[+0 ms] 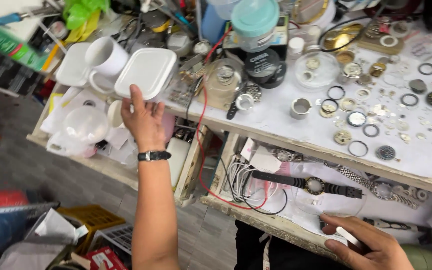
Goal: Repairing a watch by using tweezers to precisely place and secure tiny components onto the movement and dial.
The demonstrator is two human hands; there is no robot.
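My left hand (143, 120) reaches out to a white square lidded container (148, 71) at the bench's left end and grips its near edge. A dark watch is on that wrist. My right hand (368, 245) rests low at the front right, over an open drawer (256, 212), with fingers closed around a slim white tool (348, 236). A black-strapped wristwatch (315, 185) lies in the drawer just above that hand.
A white mug (105, 57) stands beside the container. The white bench top (286, 117) holds several watch cases, rings, dials and small parts. A teal-lidded jar (255, 22) stands behind. A red wire (199, 130) hangs over the edge. Crates and clutter sit on the floor at left.
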